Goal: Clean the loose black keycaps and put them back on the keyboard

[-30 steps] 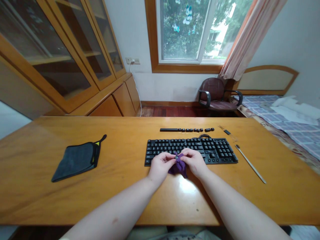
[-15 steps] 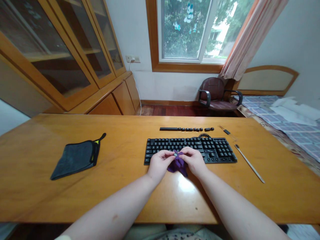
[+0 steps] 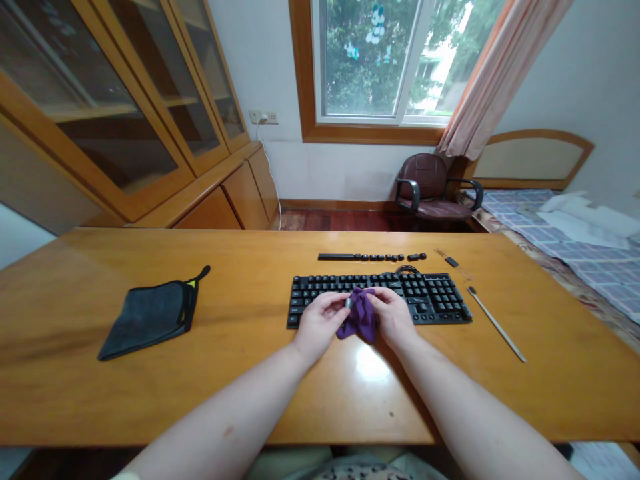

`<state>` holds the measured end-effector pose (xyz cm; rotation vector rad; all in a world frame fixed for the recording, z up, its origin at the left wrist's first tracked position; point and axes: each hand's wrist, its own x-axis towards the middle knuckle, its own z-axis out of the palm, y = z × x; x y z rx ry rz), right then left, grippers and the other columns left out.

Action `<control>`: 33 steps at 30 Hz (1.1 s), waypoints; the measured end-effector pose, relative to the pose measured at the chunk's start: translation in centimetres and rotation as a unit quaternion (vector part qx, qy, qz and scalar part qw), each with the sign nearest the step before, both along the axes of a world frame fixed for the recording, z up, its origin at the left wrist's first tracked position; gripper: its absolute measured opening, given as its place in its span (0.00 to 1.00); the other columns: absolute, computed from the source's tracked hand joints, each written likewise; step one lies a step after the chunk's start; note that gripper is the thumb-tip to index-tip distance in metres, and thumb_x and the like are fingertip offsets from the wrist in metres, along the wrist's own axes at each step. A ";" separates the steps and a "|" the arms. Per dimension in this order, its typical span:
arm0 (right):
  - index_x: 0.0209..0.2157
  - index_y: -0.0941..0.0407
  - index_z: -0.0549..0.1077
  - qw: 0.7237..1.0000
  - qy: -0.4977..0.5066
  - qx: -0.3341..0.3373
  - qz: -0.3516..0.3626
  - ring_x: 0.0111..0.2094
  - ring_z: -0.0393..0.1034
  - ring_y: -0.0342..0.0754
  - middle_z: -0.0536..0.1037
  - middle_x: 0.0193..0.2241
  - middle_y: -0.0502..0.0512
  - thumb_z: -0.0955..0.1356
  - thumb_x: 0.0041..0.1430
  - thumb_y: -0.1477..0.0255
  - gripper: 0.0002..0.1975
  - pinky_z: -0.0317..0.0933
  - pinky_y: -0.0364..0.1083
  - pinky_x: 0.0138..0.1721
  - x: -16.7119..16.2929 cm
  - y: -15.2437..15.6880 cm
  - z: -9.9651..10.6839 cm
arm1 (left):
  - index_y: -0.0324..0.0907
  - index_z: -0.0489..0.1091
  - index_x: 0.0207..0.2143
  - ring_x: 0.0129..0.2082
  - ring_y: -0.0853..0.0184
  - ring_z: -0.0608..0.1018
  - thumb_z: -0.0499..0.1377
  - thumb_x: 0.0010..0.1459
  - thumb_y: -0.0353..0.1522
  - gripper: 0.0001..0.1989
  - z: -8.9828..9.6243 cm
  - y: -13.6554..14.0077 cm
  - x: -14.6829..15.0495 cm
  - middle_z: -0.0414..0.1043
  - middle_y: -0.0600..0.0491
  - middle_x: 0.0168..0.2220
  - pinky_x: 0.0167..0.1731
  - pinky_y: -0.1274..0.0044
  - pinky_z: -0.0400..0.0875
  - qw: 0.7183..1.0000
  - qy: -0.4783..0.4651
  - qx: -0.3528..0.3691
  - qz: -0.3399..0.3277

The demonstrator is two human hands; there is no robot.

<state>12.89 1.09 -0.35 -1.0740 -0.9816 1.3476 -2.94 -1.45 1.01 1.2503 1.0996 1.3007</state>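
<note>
Behind the black keyboard (image 3: 417,293), a row of loose black keys (image 3: 373,257) lines the desk (image 3: 235,407), a long bar at its left end. A bundled cable (image 3: 407,269) sits at the keyboard's back edge. Past its back right corner lies a small dark piece with thin clear strips (image 3: 451,262); just beyond its right end, a slim pale-handled brush (image 3: 497,325) lies at a slant. A folded dark cloth (image 3: 150,317) is well off to its left.

Both hands and a purple cloth (image 3: 363,323) cover part of the keyboard's front middle. There the left hand (image 3: 320,325) pinches a small grey piece (image 3: 349,303) between thumb and fingers, and the right hand (image 3: 395,319) grips the cloth beside it. The piece looks shiny; the cloth is soft and crumpled, drooping in folds.

Pale characters mark the keyboard's keys, and a light logo sits near its number pad, too small to read.
</note>
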 end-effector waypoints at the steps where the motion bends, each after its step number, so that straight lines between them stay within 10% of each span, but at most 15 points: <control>1: 0.29 0.57 0.76 1.000 0.000 -0.003 0.004 0.31 0.72 0.47 0.79 0.30 0.55 0.73 0.43 0.67 0.11 0.65 0.48 0.37 0.0 0.0 -0.1 | 0.42 0.74 0.38 0.39 0.66 0.75 0.60 0.48 0.29 0.12 0.1 0.0 -0.1 0.71 0.48 0.39 0.44 0.72 0.71 1.000 0.014 0.013 -0.010; 33: 0.29 0.51 0.79 0.978 -0.089 0.125 0.142 0.35 0.71 0.48 0.76 0.31 0.53 0.75 0.40 0.72 0.09 0.65 0.48 0.39 0.6 -0.3 0.0 | 0.38 0.69 0.24 0.29 0.68 0.77 0.67 0.38 0.29 0.10 -0.7 0.3 -0.1 0.75 0.54 0.26 0.36 0.75 0.72 0.993 -0.065 -0.096 0.001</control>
